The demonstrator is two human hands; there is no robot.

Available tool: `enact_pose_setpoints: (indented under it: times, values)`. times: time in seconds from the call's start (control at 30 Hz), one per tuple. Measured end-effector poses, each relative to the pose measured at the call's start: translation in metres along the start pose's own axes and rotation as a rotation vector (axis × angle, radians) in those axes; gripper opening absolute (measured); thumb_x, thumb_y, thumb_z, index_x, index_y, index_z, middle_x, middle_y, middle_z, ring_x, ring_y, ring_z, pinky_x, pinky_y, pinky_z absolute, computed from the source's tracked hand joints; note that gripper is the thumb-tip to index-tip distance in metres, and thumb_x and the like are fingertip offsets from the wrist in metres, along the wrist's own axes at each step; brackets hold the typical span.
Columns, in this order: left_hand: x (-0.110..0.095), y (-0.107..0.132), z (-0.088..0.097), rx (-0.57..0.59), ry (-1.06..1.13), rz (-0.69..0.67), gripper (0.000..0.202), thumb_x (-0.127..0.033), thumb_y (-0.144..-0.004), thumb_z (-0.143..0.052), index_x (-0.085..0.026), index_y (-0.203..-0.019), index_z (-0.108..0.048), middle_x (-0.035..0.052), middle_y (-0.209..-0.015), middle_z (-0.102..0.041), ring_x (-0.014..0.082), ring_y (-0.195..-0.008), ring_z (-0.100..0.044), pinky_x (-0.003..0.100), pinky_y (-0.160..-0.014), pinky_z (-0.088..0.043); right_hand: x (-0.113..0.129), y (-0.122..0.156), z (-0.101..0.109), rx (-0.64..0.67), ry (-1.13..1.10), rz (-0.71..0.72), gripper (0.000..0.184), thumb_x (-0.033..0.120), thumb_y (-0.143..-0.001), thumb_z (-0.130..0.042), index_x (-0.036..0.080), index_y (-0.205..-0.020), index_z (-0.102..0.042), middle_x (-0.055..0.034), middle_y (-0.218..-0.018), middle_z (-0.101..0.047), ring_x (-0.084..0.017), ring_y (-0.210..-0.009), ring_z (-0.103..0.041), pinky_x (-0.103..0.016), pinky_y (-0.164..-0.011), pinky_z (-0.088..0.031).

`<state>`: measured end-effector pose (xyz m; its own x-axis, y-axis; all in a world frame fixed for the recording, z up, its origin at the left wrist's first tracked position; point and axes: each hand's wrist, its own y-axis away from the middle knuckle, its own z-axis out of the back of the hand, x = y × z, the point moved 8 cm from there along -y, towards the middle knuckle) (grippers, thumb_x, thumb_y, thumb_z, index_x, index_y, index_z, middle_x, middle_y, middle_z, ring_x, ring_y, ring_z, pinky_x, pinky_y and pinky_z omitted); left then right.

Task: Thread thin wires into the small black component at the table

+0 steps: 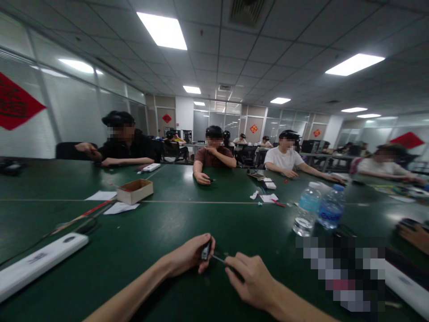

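My left hand (pixel 187 257) grips a small black object (pixel 206 251) above the dark green table (pixel 134 232), near the bottom middle of the view. My right hand (pixel 250 279) is just to its right, with its fingers closed on the end of a thin dark rod (pixel 217 258). The rod's other end reaches towards the black object. The two hands nearly touch. The object's exact kind is too small to tell.
Two plastic water bottles (pixel 306 209) stand to the right, beyond a pixelated patch (pixel 342 273). Long white bars (pixel 38 266) lie on the table near both sides. A cardboard box (pixel 135 191) sits among papers. Seated people work around the table, and a co-worker's hand (pixel 414 237) shows at right.
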<state>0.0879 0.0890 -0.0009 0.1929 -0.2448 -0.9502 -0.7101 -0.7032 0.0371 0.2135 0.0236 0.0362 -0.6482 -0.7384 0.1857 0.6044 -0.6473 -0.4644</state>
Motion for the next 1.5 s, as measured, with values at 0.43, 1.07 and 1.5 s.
enact_pose_setpoints:
  times: [0.43,1.07,1.5]
  values:
    - [-0.004,0.003,-0.004,0.083,0.086,-0.009,0.031,-0.039,-0.091,-0.033,-0.014,-0.091,-0.051,0.0024,-0.07,-0.047,0.0106,-0.049,-0.041,0.023,-0.049,-0.03,-0.003,0.001,-0.005,0.008,-0.008,0.007,0.022,0.027,-0.094,-0.043,0.024,-0.114,-0.053,-0.0034,-0.087,-0.059,-0.016,-0.068,-0.056,-0.026,-0.059,-0.037]
    - [0.003,0.0,0.004,0.037,0.131,0.003,0.033,-0.043,-0.093,-0.033,-0.015,-0.09,-0.049,0.0004,-0.069,-0.043,0.0091,-0.049,-0.037,0.023,-0.05,-0.027,-0.017,-0.003,-0.002,-0.007,-0.068,-0.178,0.014,0.027,-0.096,-0.039,0.022,-0.104,-0.05,-0.0026,-0.086,-0.063,-0.016,-0.074,-0.061,-0.026,-0.067,-0.042]
    - [-0.002,0.002,-0.001,0.019,0.102,-0.027,0.037,-0.045,-0.094,-0.032,-0.014,-0.087,-0.051,0.0009,-0.069,-0.044,0.0082,-0.049,-0.035,0.022,-0.049,-0.026,0.001,-0.002,-0.006,0.063,-0.048,0.024,0.017,0.027,-0.092,-0.042,0.021,-0.103,-0.054,-0.0022,-0.081,-0.065,-0.016,-0.069,-0.061,-0.025,-0.061,-0.04]
